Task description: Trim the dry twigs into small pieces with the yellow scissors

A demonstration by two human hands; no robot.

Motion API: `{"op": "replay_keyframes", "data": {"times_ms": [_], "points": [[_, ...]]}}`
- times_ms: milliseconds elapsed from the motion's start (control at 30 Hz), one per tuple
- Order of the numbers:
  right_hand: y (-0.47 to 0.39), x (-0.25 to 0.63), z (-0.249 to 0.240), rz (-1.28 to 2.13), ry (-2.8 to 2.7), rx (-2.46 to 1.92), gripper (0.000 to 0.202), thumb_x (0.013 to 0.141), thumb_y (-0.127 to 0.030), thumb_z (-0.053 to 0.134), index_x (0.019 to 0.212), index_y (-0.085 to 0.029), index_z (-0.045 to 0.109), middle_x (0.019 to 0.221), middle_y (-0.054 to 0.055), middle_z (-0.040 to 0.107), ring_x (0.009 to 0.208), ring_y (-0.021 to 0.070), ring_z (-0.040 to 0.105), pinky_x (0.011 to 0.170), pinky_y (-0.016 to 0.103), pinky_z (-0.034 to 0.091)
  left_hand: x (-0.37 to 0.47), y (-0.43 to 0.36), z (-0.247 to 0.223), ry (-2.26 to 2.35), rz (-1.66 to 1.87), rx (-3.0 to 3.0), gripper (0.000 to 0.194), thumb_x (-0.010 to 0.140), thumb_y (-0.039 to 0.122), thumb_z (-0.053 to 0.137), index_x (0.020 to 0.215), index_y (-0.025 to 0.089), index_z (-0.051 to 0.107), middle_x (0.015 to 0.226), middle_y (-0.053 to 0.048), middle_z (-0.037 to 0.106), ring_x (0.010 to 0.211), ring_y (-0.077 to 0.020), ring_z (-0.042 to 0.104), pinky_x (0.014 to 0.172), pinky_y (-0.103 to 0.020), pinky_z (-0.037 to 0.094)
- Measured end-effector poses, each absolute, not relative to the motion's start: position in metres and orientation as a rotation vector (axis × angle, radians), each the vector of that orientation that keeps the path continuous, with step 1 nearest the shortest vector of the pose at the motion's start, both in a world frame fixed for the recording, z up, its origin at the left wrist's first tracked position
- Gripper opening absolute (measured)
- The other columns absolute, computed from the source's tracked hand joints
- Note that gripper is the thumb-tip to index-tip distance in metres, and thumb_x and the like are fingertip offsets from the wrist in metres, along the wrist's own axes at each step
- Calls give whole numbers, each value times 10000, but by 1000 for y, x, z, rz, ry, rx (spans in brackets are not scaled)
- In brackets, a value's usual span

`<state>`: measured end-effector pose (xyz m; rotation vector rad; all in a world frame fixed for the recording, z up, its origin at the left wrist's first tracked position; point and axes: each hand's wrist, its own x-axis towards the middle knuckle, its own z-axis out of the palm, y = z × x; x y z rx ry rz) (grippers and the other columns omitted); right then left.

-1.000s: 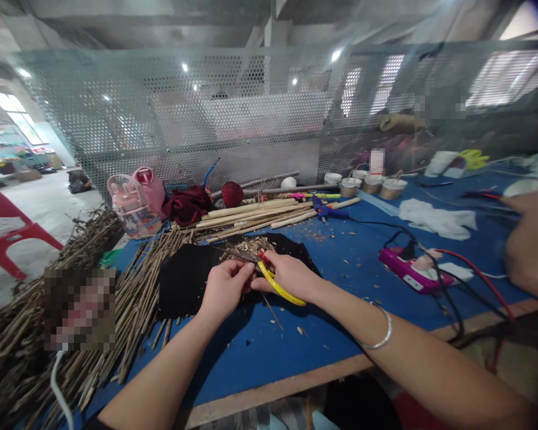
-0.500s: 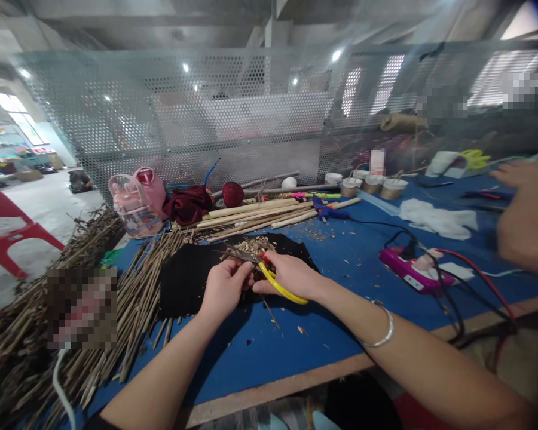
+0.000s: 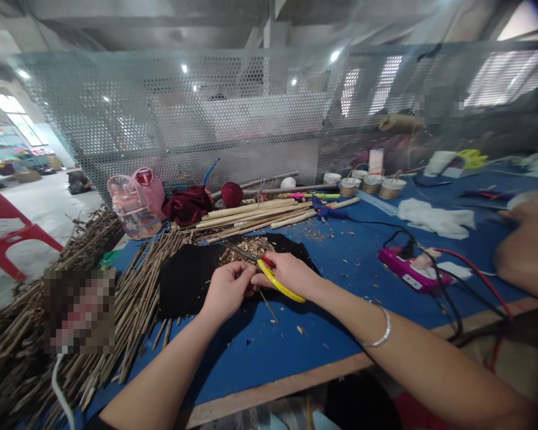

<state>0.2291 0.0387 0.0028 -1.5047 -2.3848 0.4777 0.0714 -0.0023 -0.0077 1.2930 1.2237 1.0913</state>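
Note:
My right hand is closed around the yellow handles of a pair of scissors, whose dark blades point to the upper left. Close beside it, my left hand is closed in a pinch near the blades. A thin dry stalk runs out from under my left fingertips toward the table's front, its held end hidden. Beneath the blades, a heap of chopped plant bits lies on a black cloth.
Long dry stalks cover the left side. Behind lie peeled sticks and a blue glue gun. At right sit a purple power strip with cords, a white glove and a co-worker's blurred arm.
My left fingers have shifted slightly against the right hand, and the scissor handles have turned a little. At the right, the co-worker's hand has moved down.

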Motion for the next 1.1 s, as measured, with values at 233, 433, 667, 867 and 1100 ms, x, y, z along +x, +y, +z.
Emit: {"op": "replay_keyframes", "data": {"times_ms": [233, 433, 667, 867, 1100], "points": [[38, 231, 3, 383, -2452, -1414, 592, 611, -730, 514, 872, -198, 513, 762, 39, 604, 642, 164, 542, 513, 226, 264, 70, -1, -7, 1304, 1158, 1298, 313, 701, 438, 595, 687, 125, 596, 522, 10, 545, 430, -71, 446, 425, -183, 368], [37, 228, 0, 409, -2428, -1399, 558, 644, -693, 528, 883, -189, 503, 783, 48, 599, 672, 168, 552, 531, 225, 279, 69, 1, -9, 1341, 1169, 1332, 324, 695, 451, 600, 700, 128, 602, 520, 2, 558, 420, -74, 438, 418, -188, 357], [38, 227, -1, 429, -2395, -1440, 495, 664, -674, 523, 803, -199, 528, 717, 24, 595, 594, 133, 514, 494, 218, 251, 71, -1, -8, 1257, 1118, 1302, 349, 706, 481, 574, 700, 133, 601, 555, -1, 574, 467, -81, 492, 457, -184, 397], [38, 229, 3, 452, -2418, -1484, 508, 647, -690, 520, 799, -206, 547, 723, 24, 606, 606, 146, 533, 495, 222, 265, 71, -2, -6, 1264, 1153, 1301, 329, 710, 459, 579, 688, 132, 598, 523, 11, 551, 438, -70, 461, 434, -177, 376], [37, 230, 0, 416, -2474, -1357, 614, 639, -736, 481, 920, -189, 498, 815, 62, 609, 677, 174, 556, 539, 231, 298, 69, 1, -10, 1327, 1189, 1283, 311, 681, 435, 620, 711, 126, 605, 538, 2, 567, 432, -76, 458, 423, -187, 374]]}}
